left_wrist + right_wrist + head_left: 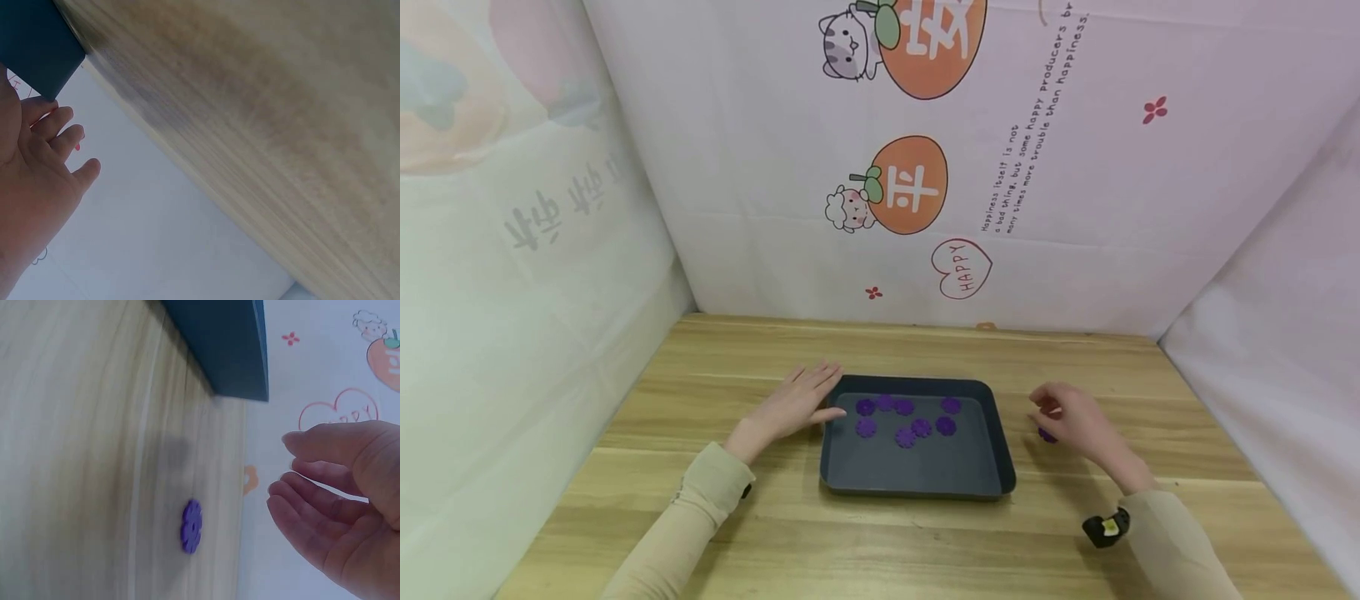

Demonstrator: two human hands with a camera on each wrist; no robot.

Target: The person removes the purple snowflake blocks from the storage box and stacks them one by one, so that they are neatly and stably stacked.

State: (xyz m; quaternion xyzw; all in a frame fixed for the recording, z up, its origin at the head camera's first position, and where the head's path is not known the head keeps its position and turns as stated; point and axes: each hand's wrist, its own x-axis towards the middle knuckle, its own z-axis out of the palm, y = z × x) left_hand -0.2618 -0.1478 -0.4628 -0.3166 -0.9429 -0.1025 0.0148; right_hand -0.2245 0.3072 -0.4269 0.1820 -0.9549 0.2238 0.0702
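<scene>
A dark grey rectangular tray (pixel 917 475) holds several purple notched discs (pixel 906 437), mostly toward its far side. My left hand (pixel 793 404) lies at the tray's far left corner with its fingers stretched out and the thumb reaching over the rim. In the left wrist view, the fingers (pixel 56 128) show beside the tray's dark corner (pixel 37 47). To the right of the tray, one more purple disc (pixel 191 526) lies on the table. Just above it hovers my right hand (pixel 1067 417), fingers loosely bent and apart from the thumb, with nothing visible between them.
The wooden table (pixel 760 533) meets a white printed cloth (pixel 1037 275) at its back edge, and more cloth hangs at both sides. A black strapped device (pixel 1107 527) sits at the right wrist.
</scene>
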